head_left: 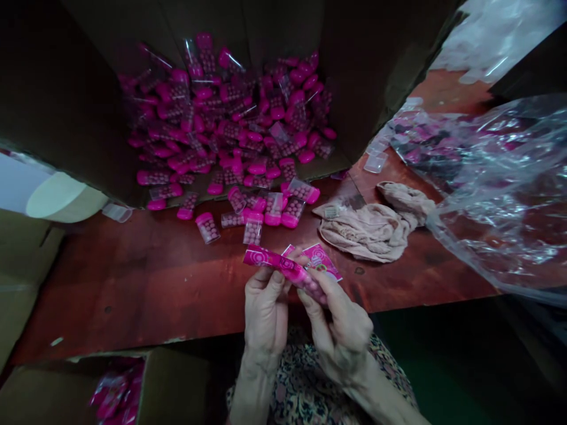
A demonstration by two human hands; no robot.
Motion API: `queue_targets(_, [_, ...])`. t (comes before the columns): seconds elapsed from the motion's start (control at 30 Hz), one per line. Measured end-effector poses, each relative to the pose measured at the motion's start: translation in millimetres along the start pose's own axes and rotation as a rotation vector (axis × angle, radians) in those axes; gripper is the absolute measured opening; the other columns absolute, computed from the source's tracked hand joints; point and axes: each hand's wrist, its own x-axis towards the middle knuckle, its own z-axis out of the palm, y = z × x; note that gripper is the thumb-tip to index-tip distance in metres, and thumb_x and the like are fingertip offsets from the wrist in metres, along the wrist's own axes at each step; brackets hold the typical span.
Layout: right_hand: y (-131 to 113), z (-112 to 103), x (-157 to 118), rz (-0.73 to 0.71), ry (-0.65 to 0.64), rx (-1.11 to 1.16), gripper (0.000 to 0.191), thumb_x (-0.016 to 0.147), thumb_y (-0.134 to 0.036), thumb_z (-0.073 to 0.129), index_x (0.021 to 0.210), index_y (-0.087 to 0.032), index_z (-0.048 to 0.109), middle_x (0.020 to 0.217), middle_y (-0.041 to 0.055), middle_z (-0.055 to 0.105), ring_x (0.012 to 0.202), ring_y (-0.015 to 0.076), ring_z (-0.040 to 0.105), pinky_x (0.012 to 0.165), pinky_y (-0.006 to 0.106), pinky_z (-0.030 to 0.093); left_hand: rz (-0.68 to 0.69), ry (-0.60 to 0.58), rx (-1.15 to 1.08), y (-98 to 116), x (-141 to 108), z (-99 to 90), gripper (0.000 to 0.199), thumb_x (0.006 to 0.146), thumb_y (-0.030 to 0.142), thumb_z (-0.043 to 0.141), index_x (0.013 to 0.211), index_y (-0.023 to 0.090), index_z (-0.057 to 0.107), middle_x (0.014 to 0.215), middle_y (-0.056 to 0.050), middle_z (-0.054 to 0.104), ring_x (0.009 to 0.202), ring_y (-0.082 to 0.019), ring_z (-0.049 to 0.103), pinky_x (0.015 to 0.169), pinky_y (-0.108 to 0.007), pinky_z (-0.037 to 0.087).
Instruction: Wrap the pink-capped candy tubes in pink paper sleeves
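My two hands hold a pink printed sleeve (266, 256) above the table's front edge. Pink balls show at its right end, in a small clear bottle (313, 284); how far it sits inside the sleeve is hard to tell. My left hand (266, 307) pinches the sleeve's middle between thumb and fingers. Around the ball-filled end, the thumb and fingers of my right hand (339, 319) are closed. Flat pink printed sleeves (325, 261) lie just behind my hands. Several bottles with pink caps (207, 228) lie loose beyond them.
A large cardboard box (376, 71) on its side spills pink-capped bottles (230, 130) onto the red table (146, 277). To the right are a crumpled cloth (372, 230) and a clear plastic bag (500, 200). Pink packets (116, 392) fill a lower box (172, 383) at left.
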Motion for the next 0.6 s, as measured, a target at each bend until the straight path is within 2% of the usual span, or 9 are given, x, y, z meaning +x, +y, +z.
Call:
queue_targets(0.07, [-1, 0, 1, 0.058, 0.002, 0.029, 0.034, 0.084, -0.011, 0.055, 0.118, -0.018, 0.053, 0.099, 0.0074, 0.071, 0.078, 0.0163, 0.068, 0.067, 0.022, 0.054, -0.004, 0.006, -0.031, -1, -3, 2.6, 0.018, 0.061, 0.03, 0.08, 0.074, 0.019, 0.074, 0.08, -0.005, 0.075, 0.084, -0.021, 0.067, 0.086, -0.036, 0.047])
queue_targets(0.17, [-2, -4, 5, 0.333, -0.069, 0.241, 0.022, 0.086, -0.017, 0.055, 0.108, -0.021, 0.057, 0.083, 0.0011, 0.07, 0.066, 0.0127, 0.066, 0.061, 0.02, 0.053, -0.032, 0.007, -0.035, -2, -6, 3.8, 0.019, 0.055, 0.026, 0.083, 0.071, 0.023, 0.073, 0.072, -0.001, 0.074, 0.072, -0.017, 0.067, 0.081, -0.034, 0.049])
queue_targets(0.27, [-4, -7, 13, 0.523, -0.167, 0.467, 0.013, 0.088, -0.026, 0.054, 0.099, -0.021, 0.059, 0.073, -0.0018, 0.066, 0.062, 0.011, 0.062, 0.055, 0.018, 0.05, -0.003, -0.02, 0.049, -1, -7, 1.6, 0.017, 0.059, 0.024, 0.08, 0.075, 0.022, 0.073, 0.072, -0.002, 0.074, 0.07, -0.017, 0.067, 0.077, -0.032, 0.05])
queue_targets(0.4, [-2, -5, 16, 0.55, -0.24, 0.542, 0.019, 0.089, -0.03, 0.053, 0.103, -0.02, 0.06, 0.074, -0.0009, 0.065, 0.06, 0.0108, 0.059, 0.053, 0.02, 0.048, 0.174, 0.057, 0.209, 11, -5, -6.1, 0.016, 0.064, 0.023, 0.077, 0.079, 0.02, 0.073, 0.076, -0.002, 0.074, 0.07, -0.015, 0.067, 0.073, -0.026, 0.05])
queue_targets(0.53, [3, -3, 13, 0.5, -0.216, 0.482, 0.03, 0.088, -0.027, 0.054, 0.117, -0.02, 0.057, 0.087, 0.0027, 0.069, 0.073, 0.0146, 0.065, 0.063, 0.025, 0.053, 0.414, 0.17, 0.308, 25, -1, -14.0, 0.035, 0.065, 0.015, 0.076, 0.098, 0.024, 0.07, 0.096, -0.001, 0.073, 0.089, -0.014, 0.065, 0.081, -0.023, 0.048])
queue_targets(0.6, [5, -3, 13, 0.445, -0.256, 0.466, 0.033, 0.088, -0.025, 0.054, 0.121, -0.019, 0.056, 0.091, 0.004, 0.071, 0.078, 0.0161, 0.067, 0.069, 0.027, 0.055, 0.523, 0.193, 0.399, 30, 1, -17.6, 0.035, 0.065, 0.014, 0.076, 0.097, 0.025, 0.07, 0.096, 0.0, 0.072, 0.09, -0.014, 0.064, 0.083, -0.023, 0.047])
